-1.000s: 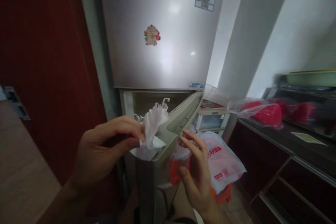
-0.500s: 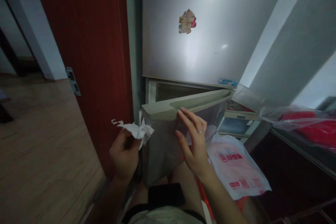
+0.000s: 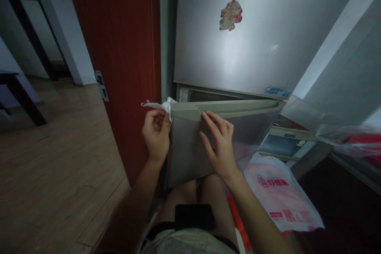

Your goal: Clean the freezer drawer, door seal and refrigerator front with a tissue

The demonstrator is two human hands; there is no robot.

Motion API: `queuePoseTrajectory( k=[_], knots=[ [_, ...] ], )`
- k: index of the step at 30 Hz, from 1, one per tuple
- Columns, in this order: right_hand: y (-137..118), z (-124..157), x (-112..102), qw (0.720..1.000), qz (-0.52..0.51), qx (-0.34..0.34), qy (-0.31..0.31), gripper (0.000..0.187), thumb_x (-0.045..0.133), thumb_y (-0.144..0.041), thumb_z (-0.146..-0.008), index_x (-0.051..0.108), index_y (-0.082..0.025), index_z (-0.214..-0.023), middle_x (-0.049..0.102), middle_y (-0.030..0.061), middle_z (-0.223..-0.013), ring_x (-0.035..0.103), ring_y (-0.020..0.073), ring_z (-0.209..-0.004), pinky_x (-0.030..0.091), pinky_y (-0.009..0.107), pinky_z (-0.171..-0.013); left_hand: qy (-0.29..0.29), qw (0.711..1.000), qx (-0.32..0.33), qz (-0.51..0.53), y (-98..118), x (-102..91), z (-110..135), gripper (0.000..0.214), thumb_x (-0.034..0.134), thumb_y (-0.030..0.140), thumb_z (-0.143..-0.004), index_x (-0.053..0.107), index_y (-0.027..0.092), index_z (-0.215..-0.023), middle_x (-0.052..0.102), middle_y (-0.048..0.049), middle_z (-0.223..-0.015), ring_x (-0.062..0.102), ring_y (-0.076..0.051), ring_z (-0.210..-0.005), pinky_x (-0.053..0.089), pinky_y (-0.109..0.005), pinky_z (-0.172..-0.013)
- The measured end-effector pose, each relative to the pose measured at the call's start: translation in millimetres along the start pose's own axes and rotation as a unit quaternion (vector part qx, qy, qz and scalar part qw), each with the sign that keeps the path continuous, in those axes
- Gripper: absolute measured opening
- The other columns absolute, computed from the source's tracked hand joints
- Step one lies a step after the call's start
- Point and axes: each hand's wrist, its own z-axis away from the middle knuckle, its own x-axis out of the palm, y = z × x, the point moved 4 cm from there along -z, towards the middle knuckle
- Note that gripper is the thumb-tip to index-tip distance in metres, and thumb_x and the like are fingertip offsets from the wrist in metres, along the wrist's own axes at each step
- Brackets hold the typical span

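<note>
My left hand [image 3: 156,135] pinches a crumpled white tissue [image 3: 167,106] against the upper left corner of the lower fridge door [image 3: 190,147]. This grey door stands partly open, its pale top edge [image 3: 186,111] holding a long handle recess. My right hand [image 3: 219,139], with a ring on one finger, rests its fingertips on the door just below that edge. Its fingers are stretched out and the thumb is apart. Above is the shut silver upper fridge door [image 3: 205,55], bearing a worn sticker [image 3: 231,15].
A red-brown wooden door [image 3: 122,55] stands close on the left. At right are a white plastic bag with red print [image 3: 282,194], a small appliance [image 3: 282,145] and a clear bag with red contents [image 3: 357,139]. A black flat object [image 3: 195,216] lies on my lap.
My left hand has moved up and right, bringing the tissue onto the door's corner. The fridge door is tilted differently in view. My right hand keeps its place on it, and the view has shifted left.
</note>
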Motion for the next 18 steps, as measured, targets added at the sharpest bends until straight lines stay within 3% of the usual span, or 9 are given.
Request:
queuePoseTrajectory(
  k=[3,5,9,13,18],
  knots=[
    [2.6,-3.2,5.5,1.000,0.001,0.000,-0.004,0.050,0.046,-0.020,-0.093,0.040,-0.030,-0.142,0.048,0.0053,-0.138,0.041,0.0231,-0.120,0.035,0.044,-0.103,-0.031,0.999,0.005,0.007,-4.3,3.5,-14.4,0.007,0.062,0.021,-0.078,0.055,0.019,-0.081,0.058,0.0029,-0.074,0.059,-0.008,-0.069,0.047,-0.016,-0.062],
    [3.9,-4.8,8.6,1.000,-0.001,0.000,-0.003,0.050,0.046,-0.020,-0.093,0.040,-0.030,-0.142,0.048,0.0051,-0.138,0.041,0.0230,-0.120,0.036,0.044,-0.103,-0.050,0.999,-0.019,-0.001,-14.6,-3.9,-4.3,0.008,0.062,0.022,-0.078,0.055,0.019,-0.081,0.058,0.0029,-0.073,0.059,-0.009,-0.068,0.046,-0.017,-0.061],
    [6.1,-6.7,13.0,1.000,-0.005,-0.002,-0.003,0.050,0.045,-0.020,-0.094,0.040,-0.030,-0.142,0.047,0.0052,-0.138,0.040,0.0229,-0.119,0.036,0.044,-0.103,-0.048,0.990,-0.125,-0.031,-52.5,-34.3,52.4,0.009,0.061,0.024,-0.076,0.054,0.019,-0.079,0.057,0.0031,-0.069,0.058,-0.010,-0.062,0.046,-0.018,-0.057],
    [9.4,-9.5,17.5,1.000,-0.003,-0.007,-0.013,0.049,0.045,-0.021,-0.094,0.040,-0.029,-0.142,0.047,0.0062,-0.138,0.040,0.0231,-0.118,0.037,0.044,-0.103,-0.002,0.970,-0.232,-0.078,-99.0,-67.9,122.4,0.017,0.062,0.035,-0.077,0.054,0.020,-0.082,0.056,0.0029,-0.064,0.055,-0.011,-0.057,0.044,-0.020,-0.053],
    [15.7,-16.0,28.7,1.000,0.006,-0.014,-0.022,0.051,0.045,-0.021,-0.093,0.038,-0.028,-0.143,0.046,0.0072,-0.138,0.040,0.0237,-0.118,0.037,0.044,-0.103,0.023,0.959,-0.262,-0.103,-137.5,-89.5,168.3,0.019,0.061,0.038,-0.077,0.054,0.021,-0.079,0.058,0.0002,-0.070,0.060,-0.014,-0.066,0.046,-0.022,-0.058]
  ],
)
